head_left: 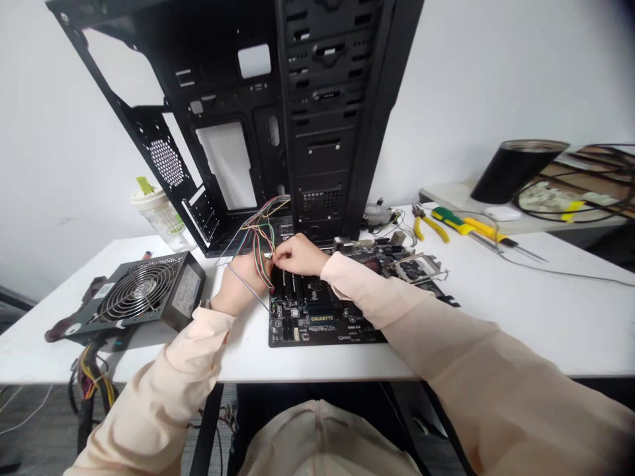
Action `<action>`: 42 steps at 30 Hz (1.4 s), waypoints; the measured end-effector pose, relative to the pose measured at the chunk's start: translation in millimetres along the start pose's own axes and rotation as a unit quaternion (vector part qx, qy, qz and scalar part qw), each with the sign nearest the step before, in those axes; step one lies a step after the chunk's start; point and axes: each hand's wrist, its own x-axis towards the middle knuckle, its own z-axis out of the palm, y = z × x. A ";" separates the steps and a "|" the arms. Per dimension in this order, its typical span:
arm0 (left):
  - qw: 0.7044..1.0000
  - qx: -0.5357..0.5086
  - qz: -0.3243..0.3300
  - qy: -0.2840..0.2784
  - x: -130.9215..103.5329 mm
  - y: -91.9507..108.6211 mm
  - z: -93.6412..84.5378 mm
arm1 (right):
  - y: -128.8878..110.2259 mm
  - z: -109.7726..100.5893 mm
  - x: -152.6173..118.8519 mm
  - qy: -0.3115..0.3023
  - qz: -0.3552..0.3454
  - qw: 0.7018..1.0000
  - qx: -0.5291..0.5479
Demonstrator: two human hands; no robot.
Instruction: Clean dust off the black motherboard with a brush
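Observation:
A black motherboard [322, 319] lies flat on the white table, in front of an open black computer case [325, 119]. Thin coloured wires [262, 221] run from the case bottom to the board's left edge. My left hand [241, 284] is closed around some of these wires beside that edge. Over the board's upper left part, my right hand [300, 254] is pinched on the wires, its fingertips close to those of my left. The wire ends between the fingertips are too small to make out. Part of the board is hidden under my right sleeve.
On the left lies a power supply [143, 291] with cables hanging over the table edge, a lidded cup [161, 215] behind it. To the right are yellow pliers [431, 225], screwdrivers [454, 221] and a cooler [377, 215]. A black cylinder [516, 170] rests on the side shelf.

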 end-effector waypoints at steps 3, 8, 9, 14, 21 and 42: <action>1.000 0.014 0.004 -0.011 -0.6 -3.2 0.4 | 1.5 1.3 0.0 0.002 -0.002 1.000 0.001; 1.000 0.020 -0.007 -0.011 -1.0 -6.7 0.2 | 0.9 0.9 -2.4 0.001 -0.011 1.000 -0.004; 1.000 0.018 -0.012 -0.008 -1.1 -7.3 -0.1 | 0.2 0.5 -2.9 0.003 -0.014 1.000 -0.006; 1.000 -0.004 -0.014 0.009 -3.0 -7.5 -1.5 | -8.6 -3.1 -5.3 0.023 -0.031 0.999 -0.018; 0.997 -0.072 0.003 0.011 -3.6 -7.1 -3.6 | -23.7 0.9 -8.2 0.079 -0.014 0.996 -0.035; 0.975 -0.127 0.163 -0.078 -2.1 -19.4 -5.9 | -24.4 13.8 -8.3 0.136 -0.064 0.987 -0.055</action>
